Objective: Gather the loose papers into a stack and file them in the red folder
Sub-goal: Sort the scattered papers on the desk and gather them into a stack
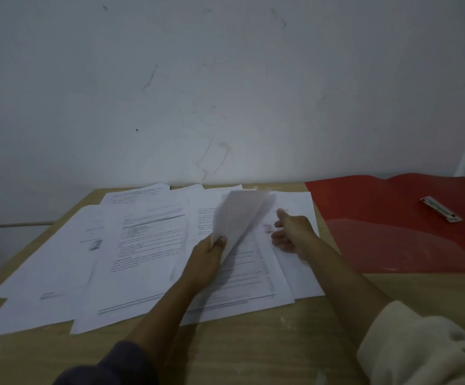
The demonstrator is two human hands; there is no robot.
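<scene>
On table: red folder (pixel 398 218) open, no papers; L hand (pixel 207 254) pinches sheet (pixel 239 215), R hand (pixel 289 232) open.

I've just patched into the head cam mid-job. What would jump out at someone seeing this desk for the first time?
The red folder stands out most: it lies open at the right rear of the wooden desk, a white fastener strip on it. Next, the loose papers fanned overlapping across the left and centre. In the middle, the left hand lifts one blurred sheet by its near edge, while the right hand is open above the pages beside it.
</scene>
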